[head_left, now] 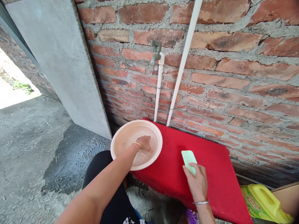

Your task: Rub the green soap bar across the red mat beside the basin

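My left hand (145, 143), with a gold bangle at the wrist, reaches into a pale pink plastic basin (113, 141). The basin holds shallow, cloudy water, and the fingertips dip into it near the right side. Those fingers look apart, with nothing visible between them. To the right, my right hand (197, 182), wearing a silver bangle, is closed round the lower end of a flat, pale green oblong with rounded corners (188, 158). A tiny dark hole shows near its far end. This oblong is over the red cloth (217, 183), which also lies under the basin.
A metal tap (156, 53) on a white pipe comes off the brick wall (233, 77) behind the basin. A grey slab (56, 56) leans at the left, beside wet concrete floor (67, 161). At lower right stands a yellow jug (263, 199); a purple basket (191, 216) shows below the cloth.
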